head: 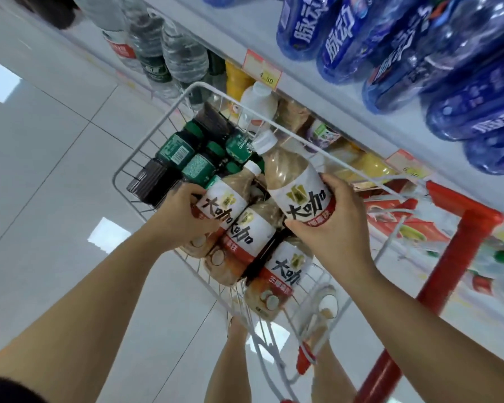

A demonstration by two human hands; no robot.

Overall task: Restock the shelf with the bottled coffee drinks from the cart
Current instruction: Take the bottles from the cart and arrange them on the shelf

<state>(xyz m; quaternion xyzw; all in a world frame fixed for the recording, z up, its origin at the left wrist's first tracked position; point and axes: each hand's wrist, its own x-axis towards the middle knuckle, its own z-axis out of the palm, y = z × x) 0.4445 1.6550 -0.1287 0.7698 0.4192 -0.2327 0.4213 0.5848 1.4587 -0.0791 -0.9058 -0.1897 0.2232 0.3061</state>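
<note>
2 beige bottled coffee drinks with white caps and white-and-red labels in hand, 1 per hand.

Head view, looking down. Right hand (329, 228) wrapped round the lower label of the raised coffee bottle (297, 181), fingers and thumb curled about it. Held tilted above the white wire cart basket (157, 132), cap toward the white metal shelf (317, 62).

Left hand (184, 216) gripping the second coffee bottle (221, 205) by its label, low inside the basket, touching 2 spare coffee bottles (250, 237) lying alongside. Farther in, dark bottles with green caps (186, 152).

On the upper shelf tier, blue sports-drink bottles (346, 39). Orange price tag (262, 69) on the shelf edge, clear water bottles (184, 56) farther along. Red upright post (463, 251) at right.
</note>
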